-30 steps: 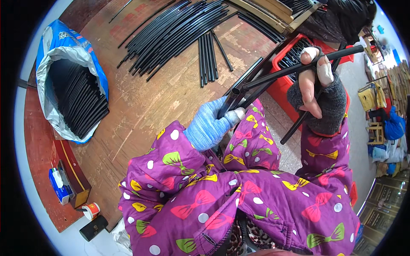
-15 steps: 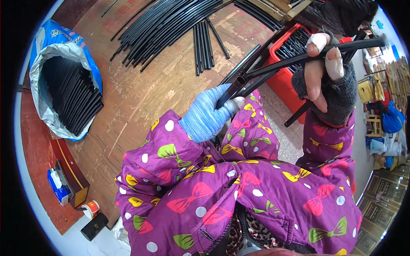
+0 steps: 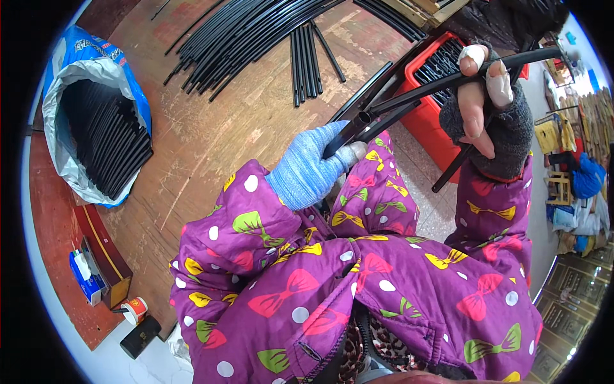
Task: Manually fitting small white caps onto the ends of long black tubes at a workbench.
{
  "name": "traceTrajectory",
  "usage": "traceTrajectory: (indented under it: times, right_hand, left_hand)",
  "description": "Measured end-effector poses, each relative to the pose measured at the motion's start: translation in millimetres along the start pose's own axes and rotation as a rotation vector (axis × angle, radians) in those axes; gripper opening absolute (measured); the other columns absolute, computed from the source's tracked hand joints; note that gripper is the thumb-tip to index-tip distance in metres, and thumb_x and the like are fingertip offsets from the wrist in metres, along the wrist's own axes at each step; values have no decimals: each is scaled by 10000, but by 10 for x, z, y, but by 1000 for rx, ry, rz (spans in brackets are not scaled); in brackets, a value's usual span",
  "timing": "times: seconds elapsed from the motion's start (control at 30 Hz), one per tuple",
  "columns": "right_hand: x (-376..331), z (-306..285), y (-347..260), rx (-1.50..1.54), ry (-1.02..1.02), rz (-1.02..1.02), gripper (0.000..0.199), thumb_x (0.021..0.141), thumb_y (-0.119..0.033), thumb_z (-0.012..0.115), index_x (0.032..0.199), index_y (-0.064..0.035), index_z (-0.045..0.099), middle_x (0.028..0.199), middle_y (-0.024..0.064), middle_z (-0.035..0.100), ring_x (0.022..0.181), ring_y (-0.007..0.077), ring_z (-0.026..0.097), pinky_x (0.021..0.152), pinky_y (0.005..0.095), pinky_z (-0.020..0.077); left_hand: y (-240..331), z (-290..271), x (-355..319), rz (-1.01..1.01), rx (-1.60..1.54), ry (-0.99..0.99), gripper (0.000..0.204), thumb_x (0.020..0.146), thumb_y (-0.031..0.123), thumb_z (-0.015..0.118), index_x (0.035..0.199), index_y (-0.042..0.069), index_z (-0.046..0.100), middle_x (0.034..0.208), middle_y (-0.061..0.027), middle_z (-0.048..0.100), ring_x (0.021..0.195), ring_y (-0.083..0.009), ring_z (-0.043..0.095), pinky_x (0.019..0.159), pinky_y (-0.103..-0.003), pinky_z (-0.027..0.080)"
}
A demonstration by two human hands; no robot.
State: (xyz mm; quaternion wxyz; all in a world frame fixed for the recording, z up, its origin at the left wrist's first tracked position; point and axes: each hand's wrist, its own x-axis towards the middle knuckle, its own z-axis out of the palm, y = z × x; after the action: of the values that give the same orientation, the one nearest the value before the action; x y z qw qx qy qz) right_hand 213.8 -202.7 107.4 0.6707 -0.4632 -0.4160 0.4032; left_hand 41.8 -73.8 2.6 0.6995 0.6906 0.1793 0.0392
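Observation:
My left hand (image 3: 313, 166), in a light blue knitted glove, grips the near ends of a few long black tubes (image 3: 409, 96). My right hand (image 3: 489, 112), in a dark fingerless glove with white tape on two fingertips, is closed around the same tubes further along, at the upper right. The tubes run slanting from the left hand up toward the right edge. One more black tube (image 3: 457, 163) hangs down below the right hand. Both arms wear purple sleeves with coloured bows and white dots.
A red crate (image 3: 441, 131) with black tubes stands behind the hands. Many long black tubes (image 3: 256, 32) lie on the wooden board. A blue and white sack (image 3: 102, 121) full of short black tubes lies at the left. A tissue box (image 3: 83, 275) and small cup (image 3: 134, 310) sit lower left.
Both hands have shifted up and to the right with the tubes; the right hand has slid further along them toward the upper right.

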Motion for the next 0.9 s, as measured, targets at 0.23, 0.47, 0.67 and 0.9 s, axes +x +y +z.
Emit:
traceTrajectory:
  times: [0.23,0.47,0.67,0.9]
  right_hand:
    - [95,69,-75,-185,6,61,324,925,-271,378,984,48,375,483,57,488,248,63,300,275,172,246]
    - [150,-127,28,95,-77,124,375,906,-311,405,1012,42,472,519,30,508,271,51,332,295,183,257]
    - [102,66,-32,-242,45,104,301,925,-273,383,979,22,404,465,40,479,249,67,333,314,199,297]
    - [249,-128,118,-16,-94,133,317,940,-295,339,994,15,372,424,28,430,239,90,298,301,194,277]
  left_hand:
    - [-53,107,-10,46,-88,32,313,840,259,564,1070,48,586,668,46,492,604,-34,415,538,-192,331]
    - [-34,99,-6,-26,-22,2,370,825,206,589,1129,5,524,733,-62,576,667,-78,470,625,-262,440]
    - [-114,139,19,-4,-107,19,378,826,205,586,1140,6,516,741,-54,567,673,-80,471,629,-264,442]
    - [-17,36,-17,-159,-234,-168,313,814,297,589,963,23,575,612,3,506,489,-47,420,451,-194,313]
